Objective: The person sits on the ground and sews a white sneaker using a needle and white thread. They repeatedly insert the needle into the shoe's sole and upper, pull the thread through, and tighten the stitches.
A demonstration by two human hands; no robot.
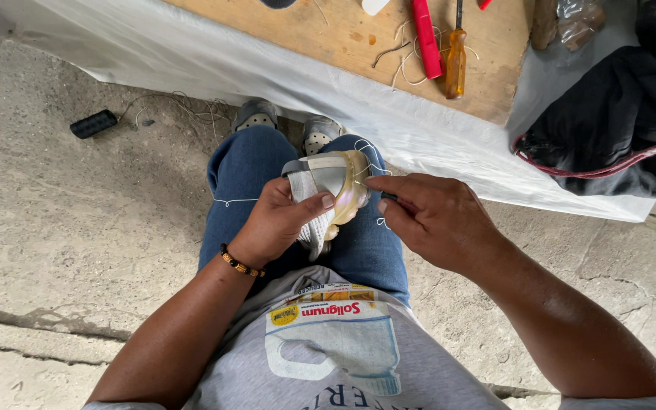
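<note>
Both hands work over the lap: left hand clamped around a small grey-and-tan sandal, thumb pressing its strap; right hand pinched shut on a dark tool at the sandal's edge, white thread looping there. Beyond, a wooden board holds an orange-handled screwdriver.

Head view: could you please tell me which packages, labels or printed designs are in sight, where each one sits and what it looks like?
Shirt print: on the grey T-shirt, bottom centre; a pale blue jug shape under a yellow, red and white band.
Clear plastic bag: top right on the white-covered surface beside the wooden board; crinkled, with brownish contents.
</note>
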